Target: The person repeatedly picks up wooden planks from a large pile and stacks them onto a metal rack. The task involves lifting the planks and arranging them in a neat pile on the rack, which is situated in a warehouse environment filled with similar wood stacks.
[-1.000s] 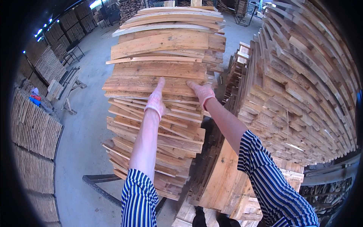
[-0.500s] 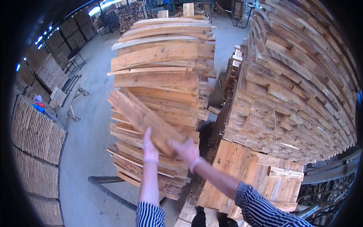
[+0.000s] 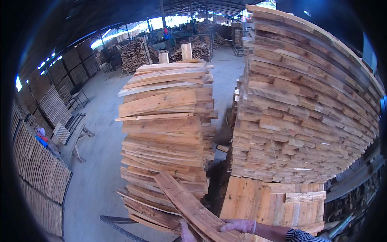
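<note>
At six o'clock, my left fingers and right fingers are gripping a wooden plank slanting toward eleven, and I'm judging it stiff, light, rough, best held by both long edges.

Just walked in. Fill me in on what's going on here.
A person is holding a wooden board at the bottom of the view, the left hand at its left edge and the right hand at its right. The board slants in front of the near end of a long pile of boards. To the right stands a wide stack of timber, with a low layer of planks nearer the person.
</note>
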`<action>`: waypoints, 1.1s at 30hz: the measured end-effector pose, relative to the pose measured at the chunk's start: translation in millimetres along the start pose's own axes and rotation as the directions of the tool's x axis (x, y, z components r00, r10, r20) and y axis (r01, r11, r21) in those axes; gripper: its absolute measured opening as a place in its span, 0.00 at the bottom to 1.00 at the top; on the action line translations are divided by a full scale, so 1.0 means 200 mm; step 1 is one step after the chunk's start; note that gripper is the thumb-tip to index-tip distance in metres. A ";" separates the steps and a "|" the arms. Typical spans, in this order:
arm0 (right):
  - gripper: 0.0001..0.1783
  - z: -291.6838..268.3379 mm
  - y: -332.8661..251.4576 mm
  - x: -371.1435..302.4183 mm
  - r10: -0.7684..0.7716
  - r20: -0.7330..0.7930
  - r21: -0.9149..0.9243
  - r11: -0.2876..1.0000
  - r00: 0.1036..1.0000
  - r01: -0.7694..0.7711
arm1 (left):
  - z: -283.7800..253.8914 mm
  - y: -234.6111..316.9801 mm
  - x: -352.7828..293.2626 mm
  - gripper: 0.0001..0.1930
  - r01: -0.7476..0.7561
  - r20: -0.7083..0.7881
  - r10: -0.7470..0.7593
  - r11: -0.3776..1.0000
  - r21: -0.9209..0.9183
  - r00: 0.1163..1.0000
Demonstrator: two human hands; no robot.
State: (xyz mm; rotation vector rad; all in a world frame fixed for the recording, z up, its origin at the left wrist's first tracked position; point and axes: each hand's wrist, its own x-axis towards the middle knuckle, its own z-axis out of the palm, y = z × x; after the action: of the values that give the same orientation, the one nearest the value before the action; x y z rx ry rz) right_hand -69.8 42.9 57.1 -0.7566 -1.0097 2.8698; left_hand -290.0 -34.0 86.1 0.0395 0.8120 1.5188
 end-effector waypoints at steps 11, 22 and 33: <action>0.81 0.08 -0.33 -0.54 -0.541 -0.295 -0.673 0.702 0.787 0.231 | 0.31 -0.34 0.32 0.26 -0.151 0.199 0.100 0.954 0.259 0.975; 0.79 -0.77 0.31 -0.49 -0.781 -0.463 -0.871 0.488 0.419 -0.052 | 0.32 -1.02 0.60 0.33 -0.100 0.432 -0.380 0.646 0.757 0.818; 0.63 -0.63 0.85 -0.61 -0.513 -0.858 -0.513 0.858 0.008 -0.024 | -0.04 -1.35 0.63 0.34 0.478 0.012 -0.616 0.623 0.619 0.788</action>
State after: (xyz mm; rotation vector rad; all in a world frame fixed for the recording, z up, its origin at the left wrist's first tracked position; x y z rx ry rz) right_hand 119.4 -38.0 -74.6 -1.9044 -1.1492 1.0317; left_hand -80.6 46.4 -111.0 0.3867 0.9746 0.6097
